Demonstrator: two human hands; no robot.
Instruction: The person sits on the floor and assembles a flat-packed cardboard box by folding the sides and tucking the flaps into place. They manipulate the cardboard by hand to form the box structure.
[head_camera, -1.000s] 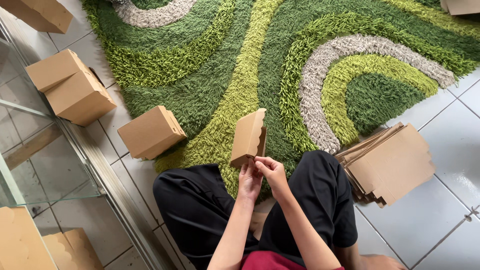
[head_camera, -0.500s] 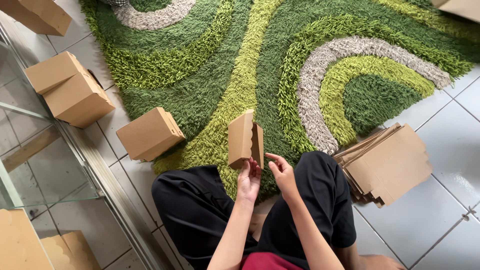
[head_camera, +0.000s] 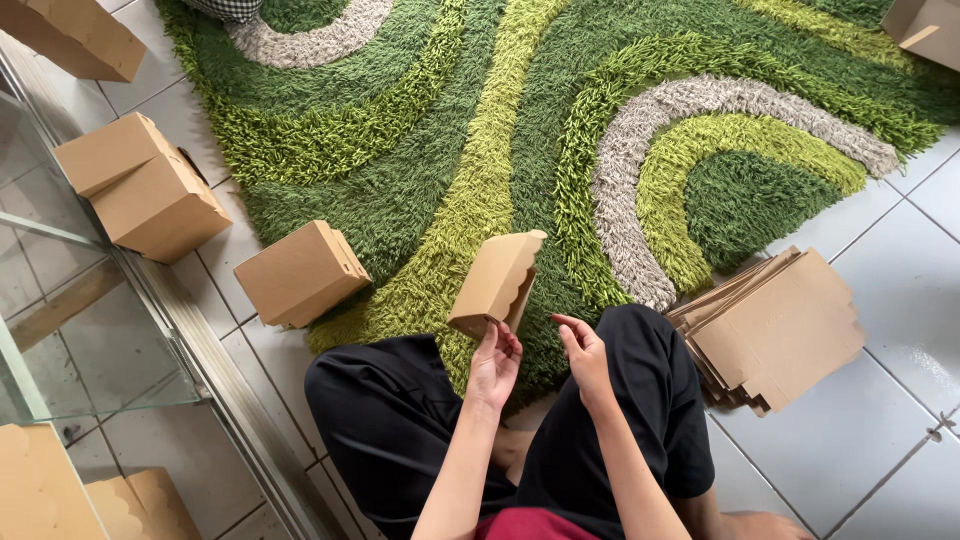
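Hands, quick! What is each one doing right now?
Left hand: closed on the bottom of the small cardboard box.
Right hand: open, holding nothing, just beside the box.

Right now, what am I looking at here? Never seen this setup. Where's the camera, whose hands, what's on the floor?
There is no machine: a person sits on the floor and works with bare hands. The single picture comes from a camera worn on their head, looking down past their black-trousered knees.

The left hand has its grip on the bottom of a small brown cardboard box, held up over the green shaggy rug. The right hand is beside it, open, touching nothing.

On the white floor tiles to the right lies a stack of flat unfolded cardboard blanks. To the left sits a finished box at the rug's edge, and two more boxes beside a glass panel.
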